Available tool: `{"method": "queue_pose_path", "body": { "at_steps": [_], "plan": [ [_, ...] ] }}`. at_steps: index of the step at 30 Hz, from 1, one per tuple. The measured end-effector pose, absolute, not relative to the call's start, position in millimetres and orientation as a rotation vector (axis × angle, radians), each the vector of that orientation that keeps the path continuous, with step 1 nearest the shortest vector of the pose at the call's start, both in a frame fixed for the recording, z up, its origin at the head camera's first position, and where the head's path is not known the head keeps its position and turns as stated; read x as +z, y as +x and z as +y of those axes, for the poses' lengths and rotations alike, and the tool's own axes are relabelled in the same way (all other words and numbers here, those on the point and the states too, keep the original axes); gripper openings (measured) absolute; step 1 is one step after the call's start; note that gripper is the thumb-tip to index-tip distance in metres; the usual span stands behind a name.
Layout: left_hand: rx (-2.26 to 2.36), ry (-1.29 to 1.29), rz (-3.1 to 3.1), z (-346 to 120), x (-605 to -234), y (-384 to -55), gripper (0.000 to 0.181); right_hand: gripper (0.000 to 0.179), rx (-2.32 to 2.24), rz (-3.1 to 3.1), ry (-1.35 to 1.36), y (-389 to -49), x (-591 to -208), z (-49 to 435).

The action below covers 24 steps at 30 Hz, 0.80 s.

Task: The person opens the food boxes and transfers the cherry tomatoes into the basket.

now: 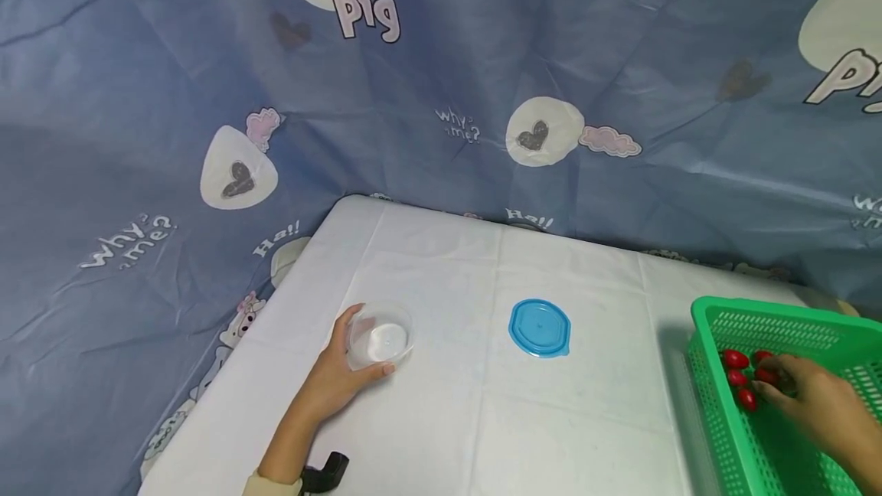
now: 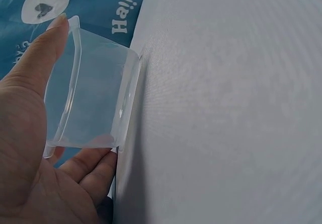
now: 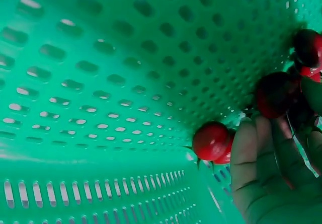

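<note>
On the white table my left hand (image 1: pixel 338 373) grips a clear plastic container (image 1: pixel 387 335) round its side, thumb and fingers spread about the rim. The container stands upright with its base at the tabletop, as the left wrist view also shows (image 2: pixel 93 93). At the far right my right hand (image 1: pixel 820 396) reaches down into a green basket (image 1: pixel 717 423). Its thumb and fingers close round a red cherry tomato (image 1: pixel 766 376), partly hidden by the hand. Several more cherry tomatoes (image 1: pixel 735 359) lie beside it along the basket's left wall; one (image 3: pixel 210 141) shows near the fingertips in the right wrist view.
A blue lid (image 1: pixel 540 327) lies flat on the table between the container and the basket. Behind the table hangs a blue printed cloth (image 1: pixel 427 174). The basket's perforated walls rise around the right hand.
</note>
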State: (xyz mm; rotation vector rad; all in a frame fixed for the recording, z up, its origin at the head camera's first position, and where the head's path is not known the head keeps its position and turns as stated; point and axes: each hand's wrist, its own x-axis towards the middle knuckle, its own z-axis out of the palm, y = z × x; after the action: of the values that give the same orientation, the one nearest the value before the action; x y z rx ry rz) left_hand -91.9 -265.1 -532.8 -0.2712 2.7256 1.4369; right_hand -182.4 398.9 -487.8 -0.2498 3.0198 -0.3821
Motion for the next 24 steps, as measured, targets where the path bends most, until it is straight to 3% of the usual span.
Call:
{"method": "queue_pose_path", "body": {
  "at_steps": [16,24],
  "plan": [
    [1.435,-0.288,2.710,-264.3,-532.1,-92.5,0.116,0.058,-0.524,2.996,-0.187,-190.1,-495.4,404.0],
    [1.430,-0.277,2.702,-262.7,-531.4,-94.8,0.115,0.049,-0.610,2.990,-0.200,-190.8,-489.9,412.3]
  ]
}}
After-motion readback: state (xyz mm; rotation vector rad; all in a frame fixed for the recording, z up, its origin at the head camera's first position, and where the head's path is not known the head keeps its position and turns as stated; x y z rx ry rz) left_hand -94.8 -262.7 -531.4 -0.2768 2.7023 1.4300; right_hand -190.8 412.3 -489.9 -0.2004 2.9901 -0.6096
